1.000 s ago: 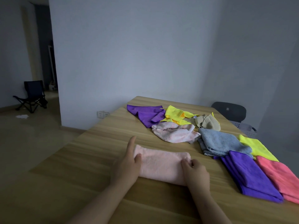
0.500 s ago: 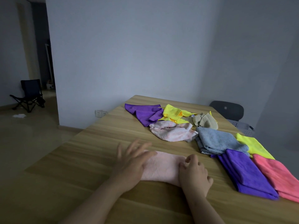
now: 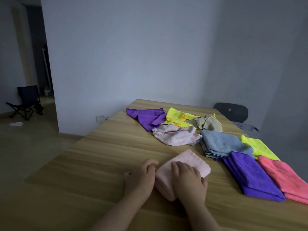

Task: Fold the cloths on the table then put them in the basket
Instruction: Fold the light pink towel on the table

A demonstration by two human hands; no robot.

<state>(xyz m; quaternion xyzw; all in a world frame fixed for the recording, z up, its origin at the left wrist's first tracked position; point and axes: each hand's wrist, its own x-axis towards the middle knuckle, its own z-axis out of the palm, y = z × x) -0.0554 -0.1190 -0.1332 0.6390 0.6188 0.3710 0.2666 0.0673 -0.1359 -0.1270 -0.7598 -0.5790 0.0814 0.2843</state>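
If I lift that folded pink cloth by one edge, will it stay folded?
Probably not: the pink cloth looks soft and thick, with rounded folds, so it would likely sag open. Its fluffy surface should drag, not slide, on the wooden table.

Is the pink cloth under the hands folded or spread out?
Folded. The pink cloth lies as a small thick pad; the right hand presses on it, and the left hand is at its edge.

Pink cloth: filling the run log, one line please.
step: folding | pink cloth: folded, on table | left hand: at its edge | right hand: pressing top
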